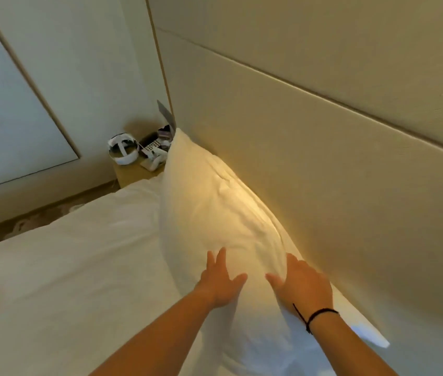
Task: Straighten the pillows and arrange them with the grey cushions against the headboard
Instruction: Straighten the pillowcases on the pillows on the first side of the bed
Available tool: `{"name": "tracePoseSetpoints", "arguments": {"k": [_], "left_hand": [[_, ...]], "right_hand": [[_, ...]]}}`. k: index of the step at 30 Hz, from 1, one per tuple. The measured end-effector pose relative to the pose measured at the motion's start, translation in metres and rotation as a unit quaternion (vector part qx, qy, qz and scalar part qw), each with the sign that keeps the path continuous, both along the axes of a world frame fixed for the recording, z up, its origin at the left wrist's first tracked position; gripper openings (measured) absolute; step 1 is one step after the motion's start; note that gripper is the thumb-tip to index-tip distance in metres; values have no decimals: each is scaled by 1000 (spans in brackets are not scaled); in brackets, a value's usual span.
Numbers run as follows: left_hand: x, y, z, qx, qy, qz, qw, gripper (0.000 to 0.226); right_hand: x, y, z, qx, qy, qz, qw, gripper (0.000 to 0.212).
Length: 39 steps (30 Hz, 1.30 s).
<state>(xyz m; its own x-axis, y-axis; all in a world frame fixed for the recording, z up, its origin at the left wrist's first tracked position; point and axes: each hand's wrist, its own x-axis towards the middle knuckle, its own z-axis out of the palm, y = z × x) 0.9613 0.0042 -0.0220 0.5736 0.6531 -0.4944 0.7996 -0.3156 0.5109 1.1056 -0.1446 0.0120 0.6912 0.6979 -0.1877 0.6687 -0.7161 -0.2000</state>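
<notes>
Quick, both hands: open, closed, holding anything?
Left hand: open, fingers spread flat on the white pillow.
Right hand: open, palm pressing the same pillow, holding nothing.

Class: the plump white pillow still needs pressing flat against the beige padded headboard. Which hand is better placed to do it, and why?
The right hand, probably: it lies flat on the plump white pillow beside the beige padded headboard. The left hand presses the bed-facing side.
</notes>
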Motion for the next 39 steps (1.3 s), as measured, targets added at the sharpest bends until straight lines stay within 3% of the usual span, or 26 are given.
{"name": "tracePoseSetpoints", "arguments": {"k": [3, 8, 15, 18, 21, 24, 28, 30, 33, 36, 39], "left_hand": [[2, -7, -21, 17, -11, 27, 999, 93], [8, 5, -20, 16, -37, 52, 998, 90], [12, 7, -7, 54, -89, 44, 994, 82], [8, 4, -5, 35, -88, 17, 995, 83], [-11, -5, -10, 9, -34, -43, 998, 85], [-36, -15, -10, 15, -34, -54, 998, 82], [-85, -26, 2, 26, -64, -6, 998, 68], [-122, -33, 7, 16, -58, 28, 998, 50], [-193, -42, 11, 24, -42, 79, 996, 30], [-277, -51, 10, 40, -25, 164, 985, 21], [-368, -66, 14, 47, -14, 291, 955, 19]], "right_hand": [[9, -24, -12, -7, -18, -7, 1000, 77], [2, -39, -7, -1, -26, 1, 1000, 56], [9, -34, 27, 114, -62, 23, 991, 47], [13, -47, 23, 87, -53, -14, 995, 45], [11, -64, 16, 2, -27, -44, 999, 44], [-1, -71, 18, 13, -65, -48, 997, 36], [-39, -58, 36, 98, -128, 46, 986, 50], [-70, -47, 40, 119, -92, 113, 982, 52], [-126, -28, 27, 71, 4, 204, 976, 49], [-188, -4, 6, 31, 99, 280, 954, 43], [-251, 19, -14, -3, 138, 345, 928, 39]]}}
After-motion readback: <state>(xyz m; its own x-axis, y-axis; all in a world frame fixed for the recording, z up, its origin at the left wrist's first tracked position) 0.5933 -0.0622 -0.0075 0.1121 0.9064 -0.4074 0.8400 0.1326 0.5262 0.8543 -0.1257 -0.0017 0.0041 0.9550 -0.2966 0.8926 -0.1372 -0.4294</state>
